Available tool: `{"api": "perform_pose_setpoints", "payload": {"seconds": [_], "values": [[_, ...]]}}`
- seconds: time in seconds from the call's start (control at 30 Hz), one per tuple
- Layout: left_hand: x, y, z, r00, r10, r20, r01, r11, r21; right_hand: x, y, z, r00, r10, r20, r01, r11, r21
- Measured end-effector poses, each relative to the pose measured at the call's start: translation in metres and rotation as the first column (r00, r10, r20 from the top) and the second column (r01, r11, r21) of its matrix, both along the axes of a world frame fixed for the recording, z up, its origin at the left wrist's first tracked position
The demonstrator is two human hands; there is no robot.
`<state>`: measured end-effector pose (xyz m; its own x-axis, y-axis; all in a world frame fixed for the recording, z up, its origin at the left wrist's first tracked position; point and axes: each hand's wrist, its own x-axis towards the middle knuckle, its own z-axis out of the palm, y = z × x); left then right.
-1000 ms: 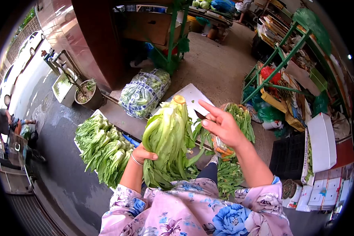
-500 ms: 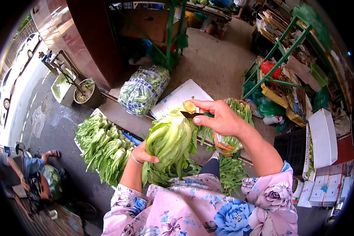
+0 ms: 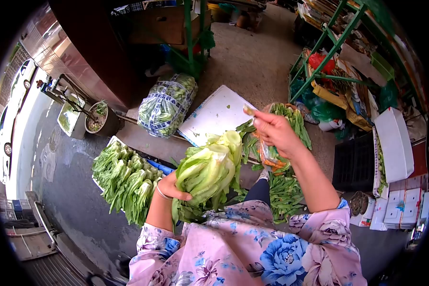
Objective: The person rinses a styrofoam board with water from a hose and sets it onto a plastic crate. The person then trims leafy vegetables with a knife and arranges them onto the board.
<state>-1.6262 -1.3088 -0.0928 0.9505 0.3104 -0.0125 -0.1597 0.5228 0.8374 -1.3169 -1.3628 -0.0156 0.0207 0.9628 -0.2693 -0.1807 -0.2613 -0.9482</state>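
My left hand (image 3: 171, 187) is wrapped round a head of leafy lettuce (image 3: 207, 174), holding it in front of my body. Its pale, freshly cut stem end (image 3: 232, 138) points up and away from me. Up to the right and apart from the lettuce, my right hand (image 3: 276, 133) is closed, with a small brownish slice of stem (image 3: 249, 110) at its fingertips. The knife seen earlier in this hand does not show now; the fingers may hide it.
Stacked leafy greens (image 3: 124, 178) lie in a tray on the left. A taped bag of greens (image 3: 168, 105) stands beside a white board (image 3: 217, 117). Loose leaves (image 3: 286, 195) lie near my foot. A green metal rack (image 3: 336, 45) and black crate (image 3: 352, 159) stand right.
My right hand has moved up and right, away from the lettuce, with the stem slice. The knife blade has gone from sight. The person at lower left is no longer in view.
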Motion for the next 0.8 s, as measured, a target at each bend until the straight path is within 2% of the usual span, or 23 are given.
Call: {"api": "perform_pose_setpoints", "payload": {"seconds": [0.03, 0.07, 0.1, 0.17, 0.2, 0.23, 0.27, 0.33, 0.4, 0.43, 0.47, 0.53, 0.67, 0.73, 0.8], "values": [[0.003, -0.001, 0.0, 0.999, 0.026, -0.029, -0.025, 0.999, 0.036, 0.004, -0.004, -0.015, 0.963, 0.09, 0.253, -0.072, 0.994, -0.077], [0.006, -0.001, -0.001, 0.997, 0.054, -0.056, -0.05, 0.996, 0.072, 0.009, -0.014, -0.038, 0.964, 0.089, 0.252, -0.071, 0.994, -0.079], [0.009, -0.002, 0.001, 0.995, 0.063, -0.076, -0.058, 0.996, 0.071, 0.003, -0.023, -0.043, 0.838, 0.245, 0.488, -0.225, 0.969, -0.101], [0.014, -0.002, 0.002, 0.994, 0.08, -0.077, -0.071, 0.992, 0.108, 0.004, -0.033, -0.042, 0.775, 0.286, 0.564, -0.22, 0.958, -0.184], [0.016, -0.002, 0.002, 0.992, 0.098, -0.077, -0.086, 0.986, 0.146, 0.001, -0.03, -0.025, 0.776, 0.286, 0.563, -0.219, 0.958, -0.186], [0.019, -0.003, 0.002, 0.992, 0.097, -0.078, -0.085, 0.986, 0.144, 0.001, -0.026, -0.012, 0.908, 0.149, 0.392, -0.091, 0.982, -0.163], [0.023, -0.005, 0.002, 0.991, 0.1, -0.092, -0.088, 0.988, 0.125, -0.001, -0.024, -0.002, 0.979, -0.006, 0.203, 0.041, 0.985, -0.167], [0.028, -0.008, 0.001, 0.99, 0.093, -0.103, -0.083, 0.991, 0.104, -0.015, -0.021, 0.001, 0.977, -0.028, 0.213, 0.053, 0.992, -0.116], [0.03, -0.014, -0.001, 0.982, 0.136, -0.132, -0.119, 0.985, 0.126, -0.031, -0.019, -0.009, 0.977, -0.131, 0.169, 0.096, 0.975, 0.2], [0.029, -0.015, -0.005, 0.982, 0.141, -0.13, -0.116, 0.977, 0.181, -0.034, -0.018, -0.01, 0.976, -0.156, 0.15, 0.127, 0.974, 0.187], [0.029, -0.014, -0.006, 0.982, 0.138, -0.127, -0.115, 0.977, 0.179, -0.033, -0.02, -0.01, 0.975, -0.158, 0.153, 0.129, 0.974, 0.185], [0.029, -0.012, -0.004, 0.983, 0.111, -0.149, -0.079, 0.976, 0.205, -0.031, -0.024, -0.007, 0.925, -0.15, 0.35, 0.074, 0.973, 0.219], [0.033, -0.011, -0.001, 0.987, 0.066, -0.148, -0.023, 0.962, 0.271, -0.033, -0.032, -0.007, 0.862, -0.263, 0.433, 0.119, 0.936, 0.331], [0.04, -0.018, -0.004, 0.983, 0.129, -0.127, -0.111, 0.984, 0.141, -0.028, -0.034, -0.01, 0.835, -0.265, 0.482, 0.118, 0.942, 0.314], [0.05, -0.024, 0.002, 0.995, 0.092, -0.048, -0.093, 0.995, -0.026, -0.026, -0.036, -0.005, 0.827, -0.288, 0.483, 0.109, 0.924, 0.366]]}}
